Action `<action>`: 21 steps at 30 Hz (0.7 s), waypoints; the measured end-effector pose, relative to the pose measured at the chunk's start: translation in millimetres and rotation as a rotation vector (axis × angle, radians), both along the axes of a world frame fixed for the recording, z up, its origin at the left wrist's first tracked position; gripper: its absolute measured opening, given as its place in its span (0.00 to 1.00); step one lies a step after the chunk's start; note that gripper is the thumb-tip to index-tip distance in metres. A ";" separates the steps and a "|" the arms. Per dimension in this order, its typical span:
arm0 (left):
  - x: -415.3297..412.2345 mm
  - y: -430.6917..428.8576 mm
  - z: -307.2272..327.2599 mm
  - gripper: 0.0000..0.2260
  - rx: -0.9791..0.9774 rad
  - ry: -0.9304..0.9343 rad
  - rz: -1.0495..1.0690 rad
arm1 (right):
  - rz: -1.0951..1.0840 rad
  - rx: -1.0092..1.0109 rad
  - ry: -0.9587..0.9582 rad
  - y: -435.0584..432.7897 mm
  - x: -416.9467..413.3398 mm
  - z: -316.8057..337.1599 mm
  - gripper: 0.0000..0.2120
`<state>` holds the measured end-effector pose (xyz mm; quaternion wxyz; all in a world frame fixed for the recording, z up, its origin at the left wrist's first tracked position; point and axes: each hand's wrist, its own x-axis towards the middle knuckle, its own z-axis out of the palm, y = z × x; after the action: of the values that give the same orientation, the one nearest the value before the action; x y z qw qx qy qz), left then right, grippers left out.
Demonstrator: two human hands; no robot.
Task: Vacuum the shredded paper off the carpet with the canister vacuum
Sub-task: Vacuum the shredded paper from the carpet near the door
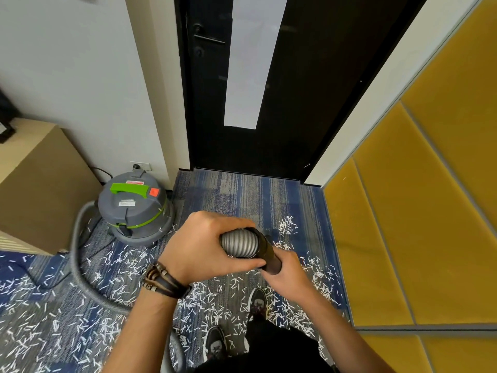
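— Canister vacuum point(132, 211), how does it look?

— Squat grey drum with a lime-green handle point(129, 188) on top, a green band round its middle and an orange-red button point(154, 192) beside the handle. It stands on the carpet point(242, 189) at centre left of the frame, just beside a tan cabinet point(40, 184) and the white wall.

— And the hose point(77, 261)?

— Grey and ribbed. It leaves the drum's left side, loops down through the lower left of the frame and comes up to the hands at centre, where it joins a black tube point(271, 259).

— How are the hands placed?

— Curled round the ribbed end of the hose is the left hand point(199, 249), with dark bracelets point(161, 278) on its wrist. Just below it, the right hand point(291, 275) grips the black tube.

— Where is the shredded paper point(121, 262)?

— Short white strips lie thick over the blue-grey striped carpet across the lower left and lower centre, around two black shoes point(215, 344) and right up to the drum's base. Toward the dark door point(309, 76) at upper centre they thin out.
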<state>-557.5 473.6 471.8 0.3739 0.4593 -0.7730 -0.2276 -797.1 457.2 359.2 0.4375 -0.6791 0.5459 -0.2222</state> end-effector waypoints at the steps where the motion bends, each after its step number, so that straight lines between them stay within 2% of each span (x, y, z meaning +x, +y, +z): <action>1: -0.6 -0.2 0.1 0.22 0.012 0.013 -0.017 | -0.008 0.007 -0.010 3.1 -0.5 -1.1 0.17; 5: -3.6 0.0 -4.0 0.23 0.025 0.028 -0.033 | -0.049 0.000 -0.023 7.9 -6.7 -6.4 0.12; 11: -7.9 -3.2 -10.1 0.24 -0.013 -0.028 0.043 | -0.033 -0.042 0.071 -4.8 -16.8 -11.0 0.13; 16: -18.0 -10.2 -7.5 0.25 -0.010 -0.004 0.043 | -0.047 -0.028 0.044 -18.8 -21.0 -10.3 0.07; 21: -24.7 -22.5 -10.0 0.25 0.027 -0.002 0.033 | -0.041 -0.013 0.024 -23.1 -24.0 -12.3 0.07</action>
<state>-582.2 451.2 461.8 0.3705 0.4771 -0.7627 -0.2312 -821.1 434.1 346.9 0.4217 -0.6732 0.5636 -0.2266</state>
